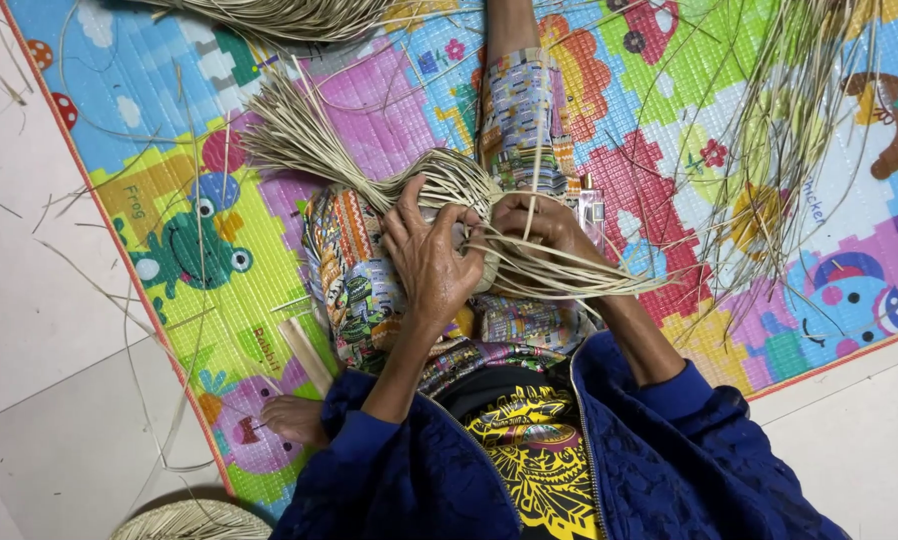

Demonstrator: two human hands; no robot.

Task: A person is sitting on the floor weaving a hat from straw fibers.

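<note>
While the left hand (429, 255) fingers spread over rounded straw weaving (459, 185), the right hand (539, 222) pinches strands (pale, stiff).

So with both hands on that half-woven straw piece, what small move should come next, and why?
Probably drawing the strand under the right hand snug against the woven straw piece. The left hand is spread flat over the piece in the lap, bracing it, while the right hand's fingers pinch among the loose strands fanning out to the right. Which single strand is pinched cannot be told.
</note>
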